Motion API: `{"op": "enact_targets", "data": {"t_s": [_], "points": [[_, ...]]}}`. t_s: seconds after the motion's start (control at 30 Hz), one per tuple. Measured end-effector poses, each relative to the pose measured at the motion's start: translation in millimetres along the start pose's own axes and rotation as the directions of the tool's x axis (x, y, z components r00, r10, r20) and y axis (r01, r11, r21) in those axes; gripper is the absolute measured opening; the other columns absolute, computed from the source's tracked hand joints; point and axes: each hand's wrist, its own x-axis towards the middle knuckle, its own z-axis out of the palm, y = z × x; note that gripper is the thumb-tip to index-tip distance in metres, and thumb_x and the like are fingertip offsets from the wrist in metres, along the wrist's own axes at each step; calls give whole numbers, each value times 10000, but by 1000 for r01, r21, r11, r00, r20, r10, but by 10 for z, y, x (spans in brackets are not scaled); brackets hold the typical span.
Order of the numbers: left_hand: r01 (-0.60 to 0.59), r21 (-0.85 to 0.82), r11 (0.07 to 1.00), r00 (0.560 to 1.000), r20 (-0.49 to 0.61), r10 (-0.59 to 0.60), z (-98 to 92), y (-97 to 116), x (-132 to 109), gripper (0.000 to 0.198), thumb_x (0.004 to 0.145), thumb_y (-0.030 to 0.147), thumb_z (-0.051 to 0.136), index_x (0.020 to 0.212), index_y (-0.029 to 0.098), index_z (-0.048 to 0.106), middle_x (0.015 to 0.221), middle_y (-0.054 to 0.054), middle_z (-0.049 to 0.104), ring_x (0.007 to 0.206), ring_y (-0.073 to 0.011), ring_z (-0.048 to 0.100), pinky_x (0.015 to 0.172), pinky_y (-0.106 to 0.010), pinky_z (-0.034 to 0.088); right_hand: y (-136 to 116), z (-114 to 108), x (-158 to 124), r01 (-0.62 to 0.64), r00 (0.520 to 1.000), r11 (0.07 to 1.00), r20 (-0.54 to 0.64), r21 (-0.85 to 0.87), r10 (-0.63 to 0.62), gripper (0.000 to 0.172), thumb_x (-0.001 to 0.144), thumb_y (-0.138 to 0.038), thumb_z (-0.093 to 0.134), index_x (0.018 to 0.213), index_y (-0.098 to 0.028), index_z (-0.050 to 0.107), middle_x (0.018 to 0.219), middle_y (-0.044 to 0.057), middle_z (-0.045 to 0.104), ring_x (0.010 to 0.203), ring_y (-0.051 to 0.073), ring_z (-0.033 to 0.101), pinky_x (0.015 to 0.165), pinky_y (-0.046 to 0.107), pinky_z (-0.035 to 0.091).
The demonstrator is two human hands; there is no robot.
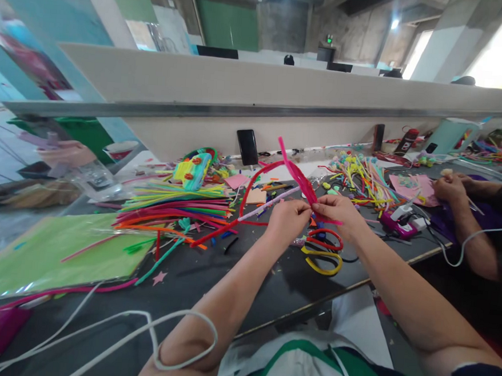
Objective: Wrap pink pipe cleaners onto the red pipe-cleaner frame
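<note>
- Fuzzy, soft-looking pink stems (303, 183) stand at the centre of the frame, slanting up and left.
- The left hand (289, 219) has its fingers pinched closed on the stems' lower part.
- The right hand (339, 214) also pinches them, fingers closed, just beside the left.
- A curved red fuzzy stem (246, 194) arches left of the hands.
- Below the hands, a red loop (324, 248) and a yellow loop (321, 253) lie on the smooth grey desk (209, 294).
- Straight, many-coloured fuzzy stems (176, 208) lie heaped at centre left.
- At lower left, a shiny clear plastic sleeve (55, 289) holds a flat green sheet (75, 244).
- A rounded pale green kettle (447, 139) stands at upper right, its contents hidden.
</note>
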Motion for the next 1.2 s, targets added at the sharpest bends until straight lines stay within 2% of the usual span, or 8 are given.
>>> {"op": "enact_targets", "data": {"t_s": [0.17, 0.33, 0.4, 0.53, 0.7, 0.93, 1.1, 1.2], "points": [[-118, 98, 988, 985, 140, 104, -77, -19, 28, 219, 792, 229, 523, 670, 180, 698, 599, 5, 619, 603, -119, 527, 597, -218, 377, 43, -103, 34, -143, 973, 984, 199, 107, 120, 313, 546, -271, 846, 763, -121, 678, 609, 1, 643, 478, 68, 542, 501, 201, 449], [-193, 125, 973, 964, 208, 165, -77, -63, 41, 186, 819, 226, 524, 753, 191, 695, 680, 1, 653, 661, -135, 566, 637, -236, 411, 60, -138, 58, -190, 975, 963, 150, 192, 162, 279, 545, -238, 847, 700, -134, 640, 582, 3, 644, 496, 92, 577, 529, 224, 493], [-238, 144, 960, 962, 175, 212, -64, -78, 32, 154, 821, 225, 541, 886, 194, 677, 820, -18, 677, 749, -154, 591, 678, -255, 436, 43, -138, 72, -189, 980, 961, 103, 201, 171, 256, 567, -234, 834, 697, -136, 636, 557, 1, 633, 493, 102, 578, 521, 232, 496], [-358, 287, 888, 934, 113, 340, -30, -46, -11, 293, 813, 228, 577, 1101, 176, 561, 1074, -87, 615, 980, -214, 571, 819, -325, 460, 22, -158, 120, -179, 983, 953, 6, 246, 184, 228, 577, -215, 821, 661, -139, 623, 520, -14, 608, 452, 83, 537, 456, 197, 446], [-498, 455, 739, 862, 161, 482, 60, 11, -62, 187, 862, 244, 516, 1027, 171, 564, 1082, -103, 583, 1016, -240, 527, 883, -383, 431, 76, -146, 152, -144, 988, 949, -15, 279, 154, 226, 574, -242, 822, 634, -138, 630, 537, -10, 621, 450, 70, 519, 453, 188, 422], [-527, 500, 687, 830, 131, 542, 127, -90, -51, 213, 910, 239, 419, 992, 174, 605, 1006, -97, 595, 962, -222, 532, 853, -375, 434, 156, -40, 174, -147, 988, 950, -9, 276, 156, 194, 562, -220, 793, 571, -152, 612, 470, -31, 564, 423, 75, 479, 420, 198, 367], [-576, 384, 722, 796, 60, 603, 174, -204, -26, 219, 877, 147, 417, 983, 160, 609, 1045, -111, 614, 992, -209, 551, 874, -345, 447, 219, 22, 172, -127, 991, 959, -10, 252, 134, 232, 517, -240, 801, 567, -153, 591, 453, -40, 545, 413, 66, 456, 414, 187, 355], [-483, 276, 831, 850, -78, 521, 225, -237, -30, 206, 866, 117, 412, 936, 164, 601, 974, -97, 630, 940, -182, 566, 846, -303, 449, 226, 55, 145, -110, 993, 975, -28, 191, 118, 274, 504, -281, 810, 554, -150, 575, 457, -24, 555, 421, 70, 471, 412, 186, 350]]}}
